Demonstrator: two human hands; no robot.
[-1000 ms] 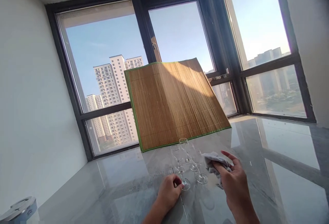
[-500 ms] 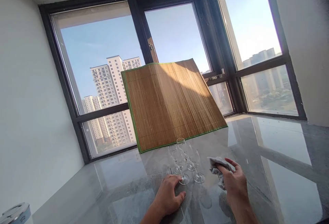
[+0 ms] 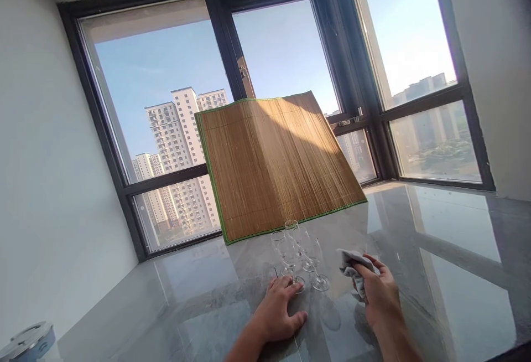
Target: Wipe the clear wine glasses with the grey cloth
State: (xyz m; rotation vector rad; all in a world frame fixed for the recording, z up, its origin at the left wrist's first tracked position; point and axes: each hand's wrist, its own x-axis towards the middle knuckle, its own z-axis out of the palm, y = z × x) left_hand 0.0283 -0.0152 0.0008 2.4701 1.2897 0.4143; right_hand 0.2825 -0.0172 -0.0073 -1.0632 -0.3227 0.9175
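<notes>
Several clear stemmed glasses (image 3: 318, 281) stand upright in a tight group on the shiny grey surface (image 3: 211, 317). My left hand (image 3: 277, 311) rests palm down in front of them, thumb spread, its fingertips at the foot of the nearest glass. To the right of the group, my right hand (image 3: 382, 295) grips a crumpled grey-white cloth (image 3: 352, 262) between thumb and fingers, a part of it hanging down. The cloth is apart from the glasses. Which glass the left fingertips touch is partly hidden.
A bamboo mat (image 3: 269, 168) with green edging leans against the window frame (image 3: 166, 180) behind the glasses. At the lower left corner stands a white lidded container (image 3: 29, 341). A white wall (image 3: 50, 185) bounds the left side.
My left hand has shifted slightly right, its fingers now further over the nearest glass's foot. My right hand still holds the cloth and has barely moved.
</notes>
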